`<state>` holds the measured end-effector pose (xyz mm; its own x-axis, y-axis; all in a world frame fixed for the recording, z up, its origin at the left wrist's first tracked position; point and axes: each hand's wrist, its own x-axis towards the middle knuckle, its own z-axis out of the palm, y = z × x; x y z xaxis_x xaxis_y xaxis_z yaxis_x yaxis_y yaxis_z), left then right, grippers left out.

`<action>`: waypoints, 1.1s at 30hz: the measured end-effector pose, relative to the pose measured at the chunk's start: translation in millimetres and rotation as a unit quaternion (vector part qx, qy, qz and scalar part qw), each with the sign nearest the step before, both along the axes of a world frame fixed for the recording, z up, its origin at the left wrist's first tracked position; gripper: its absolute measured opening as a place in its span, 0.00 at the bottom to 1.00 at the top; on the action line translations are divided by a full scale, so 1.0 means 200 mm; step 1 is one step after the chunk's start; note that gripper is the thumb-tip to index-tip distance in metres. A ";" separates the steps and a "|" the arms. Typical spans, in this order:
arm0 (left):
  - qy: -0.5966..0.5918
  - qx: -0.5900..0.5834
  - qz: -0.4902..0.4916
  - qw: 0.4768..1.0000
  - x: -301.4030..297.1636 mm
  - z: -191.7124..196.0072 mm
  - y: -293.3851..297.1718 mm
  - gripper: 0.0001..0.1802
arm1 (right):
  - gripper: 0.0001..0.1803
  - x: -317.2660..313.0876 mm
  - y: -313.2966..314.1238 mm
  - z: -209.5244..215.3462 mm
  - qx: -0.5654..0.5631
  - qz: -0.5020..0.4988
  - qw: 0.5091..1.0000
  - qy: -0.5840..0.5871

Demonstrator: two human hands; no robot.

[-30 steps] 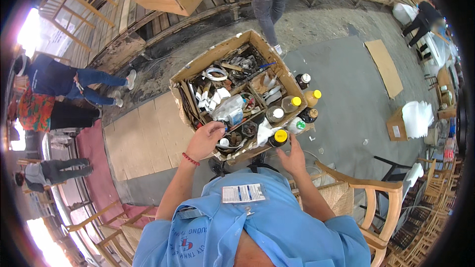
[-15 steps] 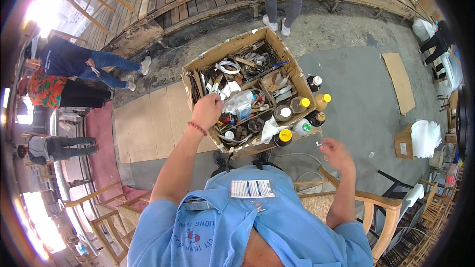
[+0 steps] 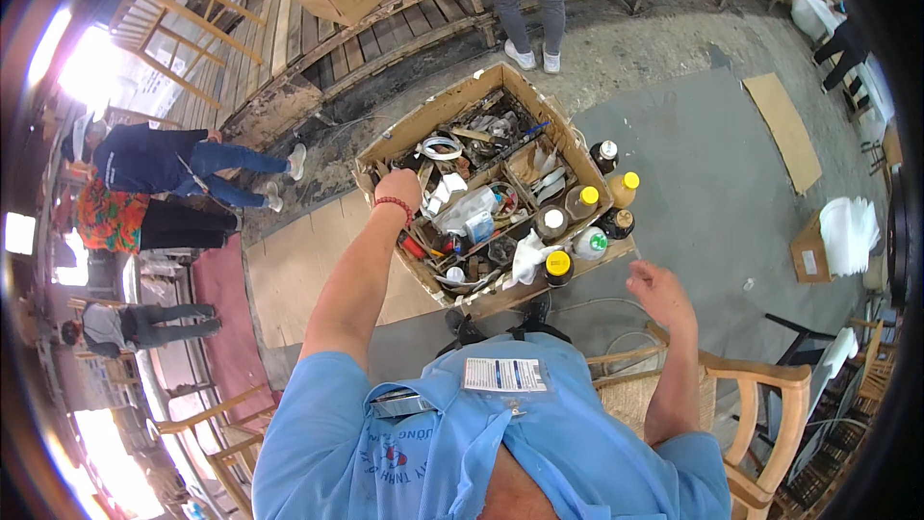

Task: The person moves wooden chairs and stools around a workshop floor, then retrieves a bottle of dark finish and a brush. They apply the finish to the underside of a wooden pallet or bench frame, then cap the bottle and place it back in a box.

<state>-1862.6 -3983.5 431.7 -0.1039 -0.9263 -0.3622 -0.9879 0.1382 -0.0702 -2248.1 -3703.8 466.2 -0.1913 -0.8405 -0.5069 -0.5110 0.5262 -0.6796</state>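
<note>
My left hand (image 3: 400, 189) reaches down into the left part of a worn cardboard box (image 3: 381, 132), next to some crumpled white pieces (image 3: 444, 195). Its fingertips are hidden behind the hand, so its hold does not show. A red beaded bracelet (image 3: 393, 202) circles that wrist. My right hand (image 3: 662, 295) hangs in the air to the right of the box, fingers curled together; what they hold is too small to make out. Odds and ends fill the box: a white coil (image 3: 440, 147), a clear plastic bag (image 3: 469, 214) and a blue pen (image 3: 537, 127).
Bottles with yellow lids (image 3: 558, 268) and a green-lidded bottle (image 3: 590, 244) stand along the box's right side. A wooden chair (image 3: 760, 371) is beside me at the right. Several people stand at the left and by the slatted platform (image 3: 423, 14).
My left hand has gone deeper into the box, toward its left wall. The small white thing seen at my right fingertips before no longer shows. The view has shifted slightly.
</note>
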 end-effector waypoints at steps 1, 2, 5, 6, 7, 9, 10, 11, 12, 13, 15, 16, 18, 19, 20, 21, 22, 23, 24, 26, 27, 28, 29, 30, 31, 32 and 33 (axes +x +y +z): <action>0.014 -0.003 0.015 1.000 0.02 0.03 -0.01 0.14 | 0.22 0.02 0.00 0.01 -0.007 -0.001 1.000 0.006; 0.028 -0.028 0.024 0.999 0.04 0.08 -0.03 0.16 | 0.22 0.03 0.00 0.03 -0.017 -0.005 1.000 0.012; 0.029 -0.027 0.001 0.999 0.13 0.27 -0.08 0.20 | 0.21 0.11 -0.02 0.12 -0.038 -0.017 0.998 0.048; 0.051 -0.025 -0.019 0.998 0.18 0.35 -0.09 0.21 | 0.21 0.15 -0.04 0.16 -0.059 -0.009 0.996 0.059; 0.047 0.008 -0.060 0.997 0.23 0.44 -0.10 0.20 | 0.21 0.18 -0.06 0.20 -0.086 -0.001 0.994 0.062; 0.039 0.067 -0.145 0.986 0.31 0.61 -0.10 0.20 | 0.20 0.30 -0.12 0.27 -0.157 0.018 0.986 0.047; 0.114 0.127 -0.124 0.977 0.33 0.68 -0.07 0.19 | 0.19 0.37 -0.16 0.31 -0.203 0.030 0.978 0.030; 0.189 0.186 -0.103 0.959 0.35 0.74 -0.03 0.18 | 0.19 0.44 -0.20 0.33 -0.243 0.038 0.969 0.008; 0.262 0.243 -0.083 0.930 0.36 0.79 0.02 0.17 | 0.19 0.52 -0.25 0.36 -0.290 0.069 0.954 0.024; 0.294 0.260 -0.097 0.915 0.35 0.81 0.06 0.16 | 0.19 0.60 -0.29 0.38 -0.327 0.093 0.940 0.032; 0.364 0.295 -0.131 0.874 0.29 0.83 0.14 0.14 | 0.21 0.75 -0.36 0.40 -0.418 0.145 0.896 0.033; 0.392 0.315 -0.125 0.855 0.26 0.82 0.18 0.13 | 0.21 0.80 -0.39 0.41 -0.442 0.167 0.879 0.058; 0.415 0.333 -0.130 0.836 0.18 0.79 0.24 0.12 | 0.21 0.88 -0.41 0.40 -0.413 0.214 0.883 0.063; 0.426 0.346 -0.136 0.825 0.13 0.77 0.27 0.12 | 0.21 0.90 -0.40 0.39 -0.361 0.234 0.902 0.043; 0.420 0.339 -0.166 0.825 0.09 0.74 0.29 0.12 | 0.21 0.90 -0.38 0.36 -0.305 0.247 0.919 0.025; 0.442 0.324 -0.156 0.822 0.04 0.70 0.32 0.12 | 0.20 0.88 -0.35 0.33 -0.303 0.220 0.927 0.018; 0.464 0.311 -0.146 0.817 -0.01 0.67 0.35 0.12 | 0.20 0.86 -0.30 0.30 -0.301 0.191 0.934 0.012; 0.488 0.295 -0.137 0.810 -0.05 0.62 0.39 0.13 | 0.19 0.82 -0.25 0.26 -0.297 0.165 0.940 0.001; 0.500 0.279 -0.067 0.817 -0.08 0.58 0.44 0.14 | 0.19 0.75 -0.20 0.22 -0.276 0.124 0.952 0.032; 0.533 0.276 -0.033 0.799 -0.14 0.49 0.52 0.12 | 0.23 0.57 -0.13 0.15 -0.178 -0.055 0.979 0.081; 0.537 0.276 -0.016 0.797 -0.16 0.44 0.56 0.11 | 0.24 0.47 -0.11 0.12 -0.118 -0.145 0.977 0.100; 0.552 0.292 0.000 0.781 -0.18 0.40 0.60 0.10 | 0.26 0.35 -0.09 0.10 -0.115 -0.174 0.973 0.101; 0.536 0.299 -0.001 0.789 -0.20 0.37 0.64 0.10 | 0.27 0.26 -0.10 0.08 -0.095 -0.212 0.968 0.099; 0.539 0.309 -0.013 0.784 -0.22 0.33 0.67 0.11 | 0.28 0.21 -0.12 0.05 -0.119 -0.198 0.964 0.134; 0.522 0.316 -0.018 0.792 -0.24 0.31 0.70 0.11 | 0.28 0.18 -0.16 0.02 -0.143 -0.185 0.958 0.166; 0.524 0.328 -0.020 0.786 -0.26 0.28 0.73 0.11 | 0.29 0.15 -0.20 -0.01 -0.162 -0.170 0.952 0.195; 0.520 0.337 -0.021 0.785 -0.29 0.26 0.76 0.12 | 0.29 0.12 -0.24 -0.03 -0.151 -0.136 0.957 0.207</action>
